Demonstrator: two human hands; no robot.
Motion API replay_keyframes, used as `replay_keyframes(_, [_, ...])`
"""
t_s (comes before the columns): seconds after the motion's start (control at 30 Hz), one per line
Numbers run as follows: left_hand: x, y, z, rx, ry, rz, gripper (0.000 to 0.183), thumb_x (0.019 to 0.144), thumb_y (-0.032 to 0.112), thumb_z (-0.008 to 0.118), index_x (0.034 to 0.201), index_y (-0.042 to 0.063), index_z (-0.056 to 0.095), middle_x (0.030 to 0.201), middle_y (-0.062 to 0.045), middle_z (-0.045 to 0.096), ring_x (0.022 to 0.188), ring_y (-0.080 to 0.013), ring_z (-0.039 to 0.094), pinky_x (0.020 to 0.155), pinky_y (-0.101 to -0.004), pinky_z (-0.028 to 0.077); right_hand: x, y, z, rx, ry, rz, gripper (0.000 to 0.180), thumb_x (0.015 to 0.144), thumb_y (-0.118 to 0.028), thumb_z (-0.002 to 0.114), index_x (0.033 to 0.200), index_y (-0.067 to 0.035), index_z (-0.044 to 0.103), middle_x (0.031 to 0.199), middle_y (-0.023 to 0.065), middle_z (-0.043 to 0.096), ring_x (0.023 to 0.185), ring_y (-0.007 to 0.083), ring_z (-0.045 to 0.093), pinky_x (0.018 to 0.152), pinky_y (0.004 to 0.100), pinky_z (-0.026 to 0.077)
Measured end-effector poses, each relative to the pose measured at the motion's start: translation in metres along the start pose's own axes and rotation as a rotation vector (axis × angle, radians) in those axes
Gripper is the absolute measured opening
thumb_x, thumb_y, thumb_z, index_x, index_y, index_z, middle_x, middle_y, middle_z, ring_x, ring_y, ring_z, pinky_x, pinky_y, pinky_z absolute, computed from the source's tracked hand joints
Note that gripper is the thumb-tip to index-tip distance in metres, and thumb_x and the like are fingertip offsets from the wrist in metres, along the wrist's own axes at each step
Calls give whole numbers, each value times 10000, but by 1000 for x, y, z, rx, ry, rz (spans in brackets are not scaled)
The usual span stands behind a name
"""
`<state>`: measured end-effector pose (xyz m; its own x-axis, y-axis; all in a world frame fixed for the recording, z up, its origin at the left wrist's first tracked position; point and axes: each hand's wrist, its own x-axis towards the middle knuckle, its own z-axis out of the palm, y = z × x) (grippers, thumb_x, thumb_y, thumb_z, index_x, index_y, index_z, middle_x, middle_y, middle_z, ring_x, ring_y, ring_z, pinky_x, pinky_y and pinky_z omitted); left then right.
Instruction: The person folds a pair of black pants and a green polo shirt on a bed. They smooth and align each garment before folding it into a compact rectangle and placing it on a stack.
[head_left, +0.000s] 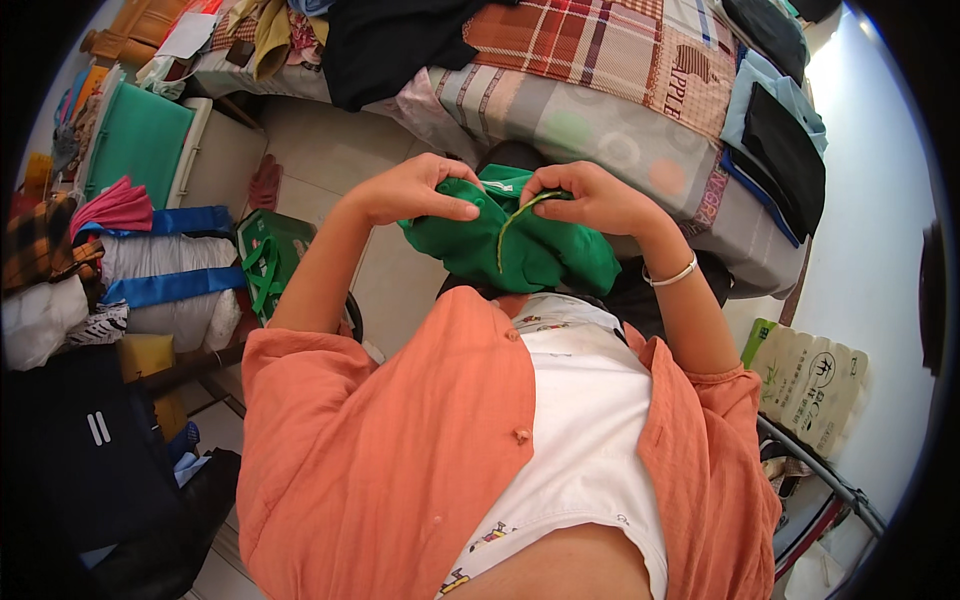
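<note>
A bunched green garment (517, 255) lies across my lap, with a green button and a pale label showing near its top. My left hand (427, 193) pinches its upper left edge between thumb and fingers, close to the button. On the other side my right hand (574, 196) grips the opposite edge, which carries a thin yellow-green trim (511, 223) running down the front. Both hands are level and a short way apart. The garment's lower folds hang loose, and its full shape is hidden by the bunching.
Ahead stands a bed (555, 112) with a plaid cover, a black garment (390, 45) and folded clothes (780, 150). To the left are a teal-lidded storage box (139, 142), a green bag (274, 247) and bundled bedding (172, 262). A wrapped tissue pack (810, 390) is at the right.
</note>
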<state>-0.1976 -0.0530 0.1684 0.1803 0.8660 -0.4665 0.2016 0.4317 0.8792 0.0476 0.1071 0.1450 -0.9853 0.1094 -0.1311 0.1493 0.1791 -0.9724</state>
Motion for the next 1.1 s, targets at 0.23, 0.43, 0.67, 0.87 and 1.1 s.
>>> replay_keyframes(0.23, [-8, -6, 0, -243, 0, -12, 260, 923, 173, 762, 1103, -1, 691, 950, 12, 712, 842, -45, 631, 742, -214, 507, 6, -14, 11, -83, 117, -228, 154, 834, -37, 715, 977, -79, 755, 924, 72, 695, 874, 211, 646, 838, 324, 501])
replay_keyframes(0.43, [-6, -12, 21, -553, -23, -17, 308, 929, 185, 764, 1151, -8, 670, 1033, -31, 726, 893, -75, 680, 780, -233, 548, -1, -35, 32, -368, 289, -516, 269, 736, 4, 773, 960, -144, 785, 942, 33, 704, 909, 236, 649, 898, 352, 474])
replay_keyframes(0.67, [-11, -10, 50, -694, 70, 26, 206, 964, 160, 715, 1109, 22, 671, 988, -13, 717, 866, -63, 666, 782, -222, 543, -11, -21, 46, 4, 340, -382, 208, 740, -9, 782, 932, -83, 752, 941, 38, 728, 883, 223, 669, 793, 326, 513])
replay_keyframes(0.87, [-8, -26, 67, -615, 177, 115, 258, 976, 222, 718, 1121, 9, 691, 1025, -20, 717, 848, -72, 663, 771, -229, 544, -23, -24, 50, 47, 258, -66, 210, 724, -82, 776, 929, -81, 730, 821, 49, 716, 735, 230, 662, 720, 325, 519])
replay_keyframes(1.1, [-10, -32, 70, -825, 238, 106, 237, 1032, 201, 612, 1129, -4, 683, 1014, -23, 728, 902, -71, 673, 822, -233, 541, -20, -17, 53, -496, 463, -322, 197, 695, -129, 798, 874, -115, 716, 748, 42, 673, 652, 279, 615, 654, 370, 498])
